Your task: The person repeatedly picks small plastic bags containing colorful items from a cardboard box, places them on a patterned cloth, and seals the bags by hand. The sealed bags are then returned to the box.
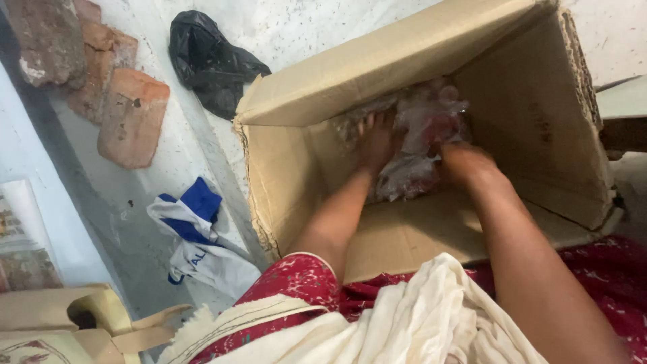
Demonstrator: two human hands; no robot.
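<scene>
Both hands reach into a large cardboard box [404,236] that fills the upper right and centre of the frame, its open mouth facing the person and its long axis running from lower left to upper right. At its far inner wall, just right of centre, sits a crumpled bundle of clear plastic bags [424,128] with reddish contents; it is too bunched to tell any clear direction. The left hand [376,141] lies flat on the bundle's left side, fingers spread. The right hand [465,162] presses into its lower right edge, fingers curled into the plastic and mostly hidden. On the pale floor at left lie a black plastic bag [209,61], reddish bricks [131,118] and a blue-and-white cloth bag [195,236].
</scene>
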